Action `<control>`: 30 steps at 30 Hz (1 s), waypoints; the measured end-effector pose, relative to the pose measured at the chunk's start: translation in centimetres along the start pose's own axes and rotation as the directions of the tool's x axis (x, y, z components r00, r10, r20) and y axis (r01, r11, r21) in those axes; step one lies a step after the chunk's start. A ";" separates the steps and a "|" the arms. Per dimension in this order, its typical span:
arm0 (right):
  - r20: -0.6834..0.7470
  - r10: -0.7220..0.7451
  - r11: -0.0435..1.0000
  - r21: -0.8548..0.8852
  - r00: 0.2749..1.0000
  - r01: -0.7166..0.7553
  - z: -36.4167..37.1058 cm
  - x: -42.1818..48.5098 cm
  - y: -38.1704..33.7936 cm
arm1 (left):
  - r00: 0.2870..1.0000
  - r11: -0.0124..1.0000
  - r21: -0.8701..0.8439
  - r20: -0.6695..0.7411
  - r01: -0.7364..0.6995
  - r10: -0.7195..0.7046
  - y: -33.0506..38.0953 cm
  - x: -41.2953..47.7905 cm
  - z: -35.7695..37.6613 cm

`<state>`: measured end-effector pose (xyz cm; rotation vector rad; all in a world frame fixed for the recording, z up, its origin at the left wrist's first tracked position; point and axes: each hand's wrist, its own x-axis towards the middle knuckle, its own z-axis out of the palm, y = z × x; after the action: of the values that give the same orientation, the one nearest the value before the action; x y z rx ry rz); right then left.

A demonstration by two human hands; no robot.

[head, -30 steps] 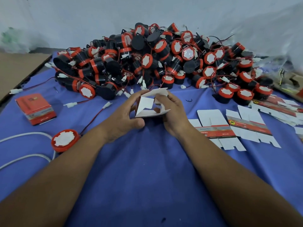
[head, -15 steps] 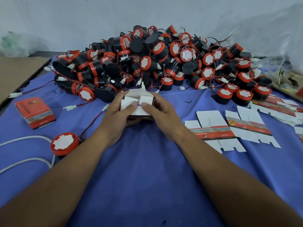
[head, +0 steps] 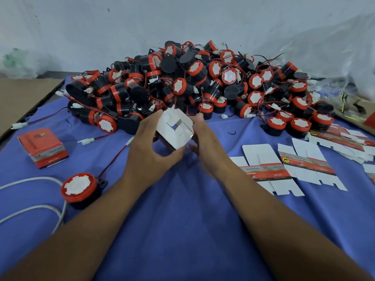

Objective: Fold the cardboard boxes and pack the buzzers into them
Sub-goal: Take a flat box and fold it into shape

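White cardboard shows on the inside of the half-folded box [head: 174,129], which is held tilted above the blue cloth [head: 182,230] of the counter, just in front of the big pile of buzzers [head: 203,82]. On its near side the left hand [head: 150,149] grips it: the fingers [head: 154,120] curl over its far upper corner and the thumb presses up under its near lower corner. Against the box's right side lies the right hand [head: 209,151], its fingers stretched out rather than curled, released and grasping nothing; it is blurred, so the exact contact is hard to read. The box's flaps are folded inward with a gap between them.

One loose buzzer [head: 78,187], orange-rimmed with its white face up, sits on the cloth left of the left forearm, its red and black wire running toward the pile. Further left stands a finished orange box [head: 43,147], closed. A white cable [head: 40,207] loops over the cloth beside the loose buzzer. Right of the right forearm two flat box blanks [head: 265,169] lie side by side, white with an orange printed band, and a stack of blanks [head: 345,142] lies further right. A brown cardboard sheet [head: 20,98] lies at the far left, and clear plastic [head: 334,53] rises behind the pile on the right
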<state>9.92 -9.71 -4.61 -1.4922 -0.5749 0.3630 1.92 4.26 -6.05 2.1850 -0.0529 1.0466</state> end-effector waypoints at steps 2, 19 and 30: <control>0.009 -0.005 0.998 0.061 1.000 0.004 -0.2 0.2 -0.1 | 1.000 1.000 0.031 0.022 0.003 -0.003 0.0 0.0 0.1; -0.036 -0.315 0.887 -0.366 0.948 0.281 0.3 -0.4 0.6 | 0.998 0.996 0.075 0.033 -0.056 0.053 0.3 0.2 -0.1; -0.049 -0.389 0.841 -0.426 0.920 0.333 0.5 -0.4 0.5 | 0.993 0.984 0.128 0.019 -0.122 0.120 0.3 0.2 0.2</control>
<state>9.42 -9.49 -5.18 -1.7480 -0.8453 -0.1696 2.06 4.01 -5.86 2.3290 -0.1280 1.1333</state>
